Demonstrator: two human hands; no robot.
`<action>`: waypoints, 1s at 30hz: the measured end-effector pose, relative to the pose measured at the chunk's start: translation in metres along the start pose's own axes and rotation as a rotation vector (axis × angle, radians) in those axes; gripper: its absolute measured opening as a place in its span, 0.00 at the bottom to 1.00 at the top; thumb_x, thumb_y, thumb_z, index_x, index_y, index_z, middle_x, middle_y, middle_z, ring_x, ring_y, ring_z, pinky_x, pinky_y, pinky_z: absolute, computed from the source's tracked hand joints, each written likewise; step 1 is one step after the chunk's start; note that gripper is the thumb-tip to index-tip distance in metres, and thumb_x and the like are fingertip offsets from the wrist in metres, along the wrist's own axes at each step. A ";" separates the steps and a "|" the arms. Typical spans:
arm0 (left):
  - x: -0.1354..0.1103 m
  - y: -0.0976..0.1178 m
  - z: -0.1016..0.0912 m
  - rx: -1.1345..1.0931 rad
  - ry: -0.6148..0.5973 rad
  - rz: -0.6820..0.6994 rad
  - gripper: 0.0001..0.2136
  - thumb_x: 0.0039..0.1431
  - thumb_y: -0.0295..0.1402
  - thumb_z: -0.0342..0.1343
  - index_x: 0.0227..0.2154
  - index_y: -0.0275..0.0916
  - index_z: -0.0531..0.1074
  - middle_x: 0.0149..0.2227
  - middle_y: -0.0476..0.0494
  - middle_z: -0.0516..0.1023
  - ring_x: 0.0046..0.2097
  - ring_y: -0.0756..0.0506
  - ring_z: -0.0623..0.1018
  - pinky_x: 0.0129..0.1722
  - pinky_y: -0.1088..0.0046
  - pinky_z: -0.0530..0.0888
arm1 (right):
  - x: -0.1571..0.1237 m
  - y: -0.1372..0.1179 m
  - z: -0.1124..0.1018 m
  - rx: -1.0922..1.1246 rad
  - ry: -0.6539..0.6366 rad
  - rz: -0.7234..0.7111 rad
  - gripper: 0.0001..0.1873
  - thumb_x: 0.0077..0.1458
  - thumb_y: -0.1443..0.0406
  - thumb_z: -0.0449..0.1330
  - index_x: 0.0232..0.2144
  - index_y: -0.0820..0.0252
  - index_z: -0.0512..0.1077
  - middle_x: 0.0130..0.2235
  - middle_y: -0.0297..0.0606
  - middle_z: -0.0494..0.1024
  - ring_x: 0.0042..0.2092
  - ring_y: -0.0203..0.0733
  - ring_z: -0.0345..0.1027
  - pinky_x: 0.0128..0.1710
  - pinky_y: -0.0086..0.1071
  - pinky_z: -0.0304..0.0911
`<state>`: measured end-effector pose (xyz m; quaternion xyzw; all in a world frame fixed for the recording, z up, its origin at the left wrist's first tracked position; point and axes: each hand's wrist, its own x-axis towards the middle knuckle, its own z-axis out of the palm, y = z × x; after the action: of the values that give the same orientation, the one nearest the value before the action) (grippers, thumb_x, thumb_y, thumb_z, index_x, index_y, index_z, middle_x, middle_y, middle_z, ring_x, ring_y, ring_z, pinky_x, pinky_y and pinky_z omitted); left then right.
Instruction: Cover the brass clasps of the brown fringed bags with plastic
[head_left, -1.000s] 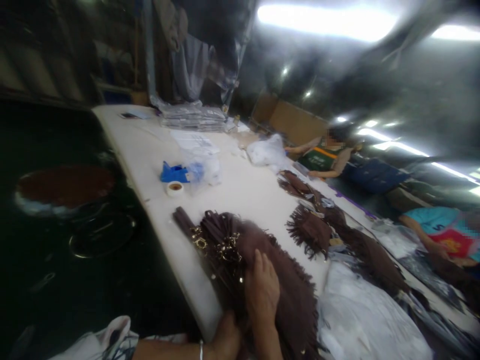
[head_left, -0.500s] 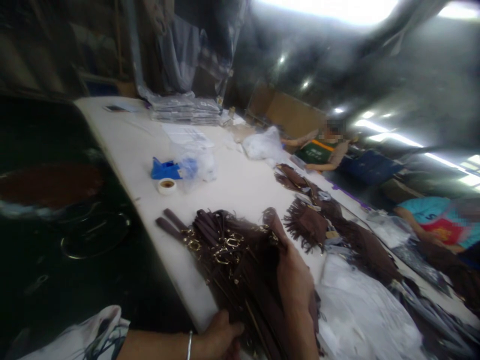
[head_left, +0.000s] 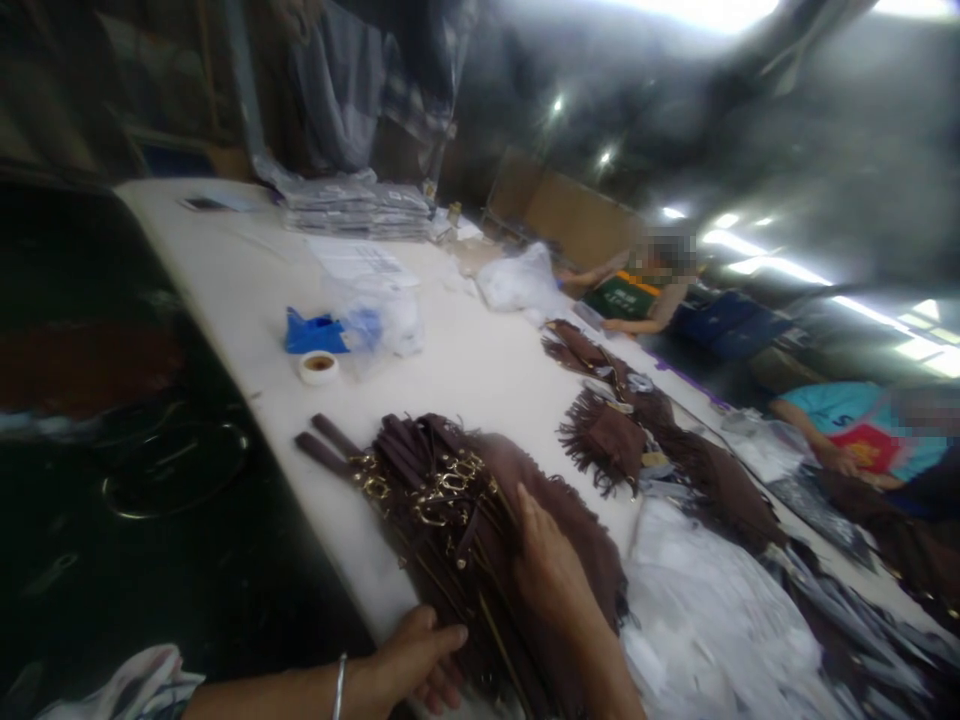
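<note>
Brown fringed bags [head_left: 555, 480] with dark straps [head_left: 409, 450] and gold-coloured metal clasps [head_left: 442, 490] lie in a pile near the table's front edge. My right hand [head_left: 551, 565] rests flat on the fringed bag, its fingers stretched out and pressed to the fabric. At the near edge of the pile, my left hand [head_left: 420, 655] has its thumb stretched out and its fingers apart beside the straps. A metal bangle [head_left: 340, 685] circles my left wrist.
White plastic bags [head_left: 720, 600] and more brown fringed pieces [head_left: 607, 435] lie to the right. Farther back on the white table [head_left: 247, 280] are a blue tape dispenser [head_left: 311, 333], a tape roll [head_left: 319, 367] and stacked packages [head_left: 352, 208]. Two people sit across the table.
My right hand has let go of the bag's raised edge and now lies flat on it. The fringed flap has come down to the right. My left hand has shifted slightly left.
</note>
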<state>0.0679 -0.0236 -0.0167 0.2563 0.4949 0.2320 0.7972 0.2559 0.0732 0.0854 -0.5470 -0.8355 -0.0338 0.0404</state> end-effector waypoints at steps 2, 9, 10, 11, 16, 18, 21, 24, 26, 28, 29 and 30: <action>-0.001 0.002 0.005 0.012 0.026 0.013 0.15 0.58 0.46 0.55 0.34 0.41 0.58 0.26 0.47 0.77 0.23 0.46 0.78 0.20 0.75 0.65 | 0.004 -0.006 0.007 -0.074 0.027 0.033 0.44 0.50 0.78 0.47 0.68 0.65 0.39 0.59 0.53 0.67 0.56 0.51 0.64 0.51 0.44 0.65; 0.000 -0.001 0.011 0.005 0.065 0.030 0.09 0.63 0.39 0.50 0.34 0.42 0.57 0.23 0.48 0.75 0.23 0.45 0.78 0.19 0.75 0.65 | 0.012 -0.017 0.005 -0.347 0.023 0.194 0.25 0.60 0.76 0.43 0.59 0.68 0.60 0.40 0.48 0.75 0.39 0.47 0.72 0.37 0.35 0.66; 0.000 -0.002 0.011 0.001 0.070 0.033 0.10 0.62 0.40 0.51 0.35 0.41 0.57 0.22 0.48 0.75 0.23 0.45 0.78 0.19 0.75 0.66 | 0.013 -0.021 -0.005 -0.350 0.010 0.196 0.25 0.60 0.75 0.43 0.59 0.68 0.60 0.39 0.47 0.75 0.39 0.46 0.72 0.35 0.35 0.66; 0.000 -0.002 0.012 -0.007 0.072 0.040 0.12 0.62 0.42 0.52 0.35 0.41 0.57 0.22 0.48 0.75 0.23 0.45 0.78 0.19 0.75 0.66 | 0.015 -0.026 -0.015 -0.350 0.001 0.203 0.24 0.61 0.75 0.44 0.58 0.67 0.60 0.39 0.46 0.75 0.38 0.46 0.72 0.33 0.34 0.65; -0.002 -0.001 0.012 -0.028 0.062 0.069 0.13 0.62 0.42 0.52 0.38 0.39 0.58 0.18 0.48 0.74 0.20 0.45 0.76 0.18 0.76 0.67 | 0.011 -0.064 -0.048 -0.320 -0.005 0.314 0.22 0.62 0.69 0.48 0.58 0.66 0.59 0.39 0.45 0.76 0.36 0.45 0.73 0.32 0.34 0.64; -0.004 0.001 0.010 -0.036 0.048 0.068 0.09 0.63 0.37 0.49 0.39 0.38 0.59 0.19 0.47 0.74 0.20 0.46 0.76 0.17 0.76 0.67 | -0.001 -0.074 -0.036 -0.263 0.007 0.276 0.24 0.63 0.65 0.48 0.60 0.68 0.57 0.44 0.50 0.76 0.43 0.49 0.72 0.39 0.36 0.65; -0.005 0.003 0.009 -0.037 0.011 0.083 0.03 0.63 0.30 0.46 0.39 0.37 0.59 0.21 0.47 0.75 0.20 0.47 0.76 0.16 0.78 0.66 | -0.022 -0.076 -0.009 -0.171 0.082 0.147 0.39 0.61 0.54 0.54 0.64 0.72 0.48 0.58 0.60 0.65 0.58 0.58 0.61 0.51 0.44 0.62; -0.003 0.002 0.009 -0.011 0.030 0.108 0.03 0.64 0.28 0.43 0.39 0.37 0.60 0.20 0.48 0.74 0.19 0.48 0.75 0.14 0.79 0.66 | -0.032 -0.071 0.005 -0.133 0.108 0.128 0.47 0.55 0.53 0.60 0.66 0.72 0.43 0.62 0.61 0.58 0.63 0.61 0.53 0.56 0.48 0.57; -0.001 0.000 0.010 -0.003 0.060 0.108 0.03 0.64 0.27 0.42 0.38 0.36 0.60 0.20 0.49 0.73 0.18 0.48 0.75 0.14 0.79 0.65 | -0.028 -0.070 0.003 -0.118 0.077 0.186 0.45 0.55 0.56 0.60 0.66 0.71 0.45 0.60 0.59 0.62 0.61 0.59 0.57 0.55 0.46 0.58; 0.001 -0.002 0.011 0.003 0.072 0.107 0.03 0.64 0.27 0.43 0.38 0.36 0.60 0.20 0.50 0.73 0.18 0.48 0.75 0.14 0.79 0.65 | -0.018 -0.071 -0.003 -0.101 0.033 0.259 0.45 0.54 0.56 0.61 0.65 0.71 0.47 0.56 0.56 0.68 0.57 0.57 0.62 0.51 0.42 0.61; 0.001 -0.003 0.012 0.007 0.074 0.109 0.03 0.64 0.27 0.43 0.38 0.36 0.60 0.19 0.50 0.73 0.19 0.47 0.75 0.14 0.79 0.65 | -0.012 -0.072 -0.006 -0.099 0.012 0.291 0.46 0.53 0.55 0.62 0.65 0.71 0.48 0.54 0.55 0.70 0.54 0.57 0.65 0.49 0.41 0.62; 0.001 -0.003 0.014 0.011 0.080 0.111 0.03 0.64 0.27 0.44 0.38 0.36 0.61 0.19 0.50 0.73 0.19 0.47 0.76 0.14 0.79 0.65 | -0.007 -0.073 -0.009 -0.104 -0.004 0.312 0.47 0.52 0.53 0.63 0.64 0.72 0.49 0.52 0.55 0.71 0.52 0.57 0.66 0.48 0.41 0.63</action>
<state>0.0813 -0.0280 -0.0145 0.2782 0.5126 0.2831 0.7614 0.1917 0.0372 0.0923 -0.6716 -0.7375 -0.0691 0.0151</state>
